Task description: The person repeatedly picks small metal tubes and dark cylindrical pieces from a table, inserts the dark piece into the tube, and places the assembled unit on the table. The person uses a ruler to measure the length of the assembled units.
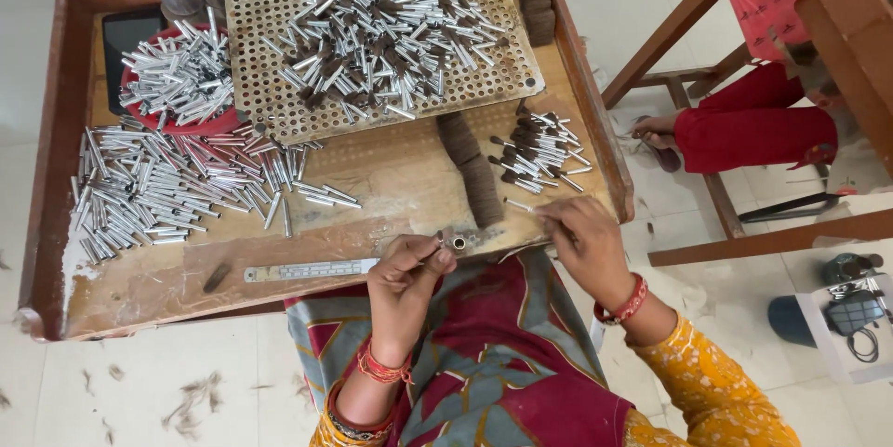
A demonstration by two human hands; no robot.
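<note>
My left hand point(406, 276) pinches a small dark tuft of bristles at the near edge of the wooden tray table point(139, 280), right beside a short metal socket point(458, 242) fixed there. Further right, my right hand point(581, 240) holds a thin silver ferrule tube point(519, 206) by its end. A pile of finished tubes with dark bristle tips point(538, 151) lies just beyond my right hand. Rows of dark bristle bundles point(473, 177) lie between the two hands and the piles.
A large heap of bare silver tubes point(167, 188) covers the left side. A red bowl point(186, 84) holds more tubes. A perforated metal plate point(279, 0) at the back carries several tipped tubes. A metal ruler point(307, 270) lies near the front. Another person's foot point(656, 131) is at right.
</note>
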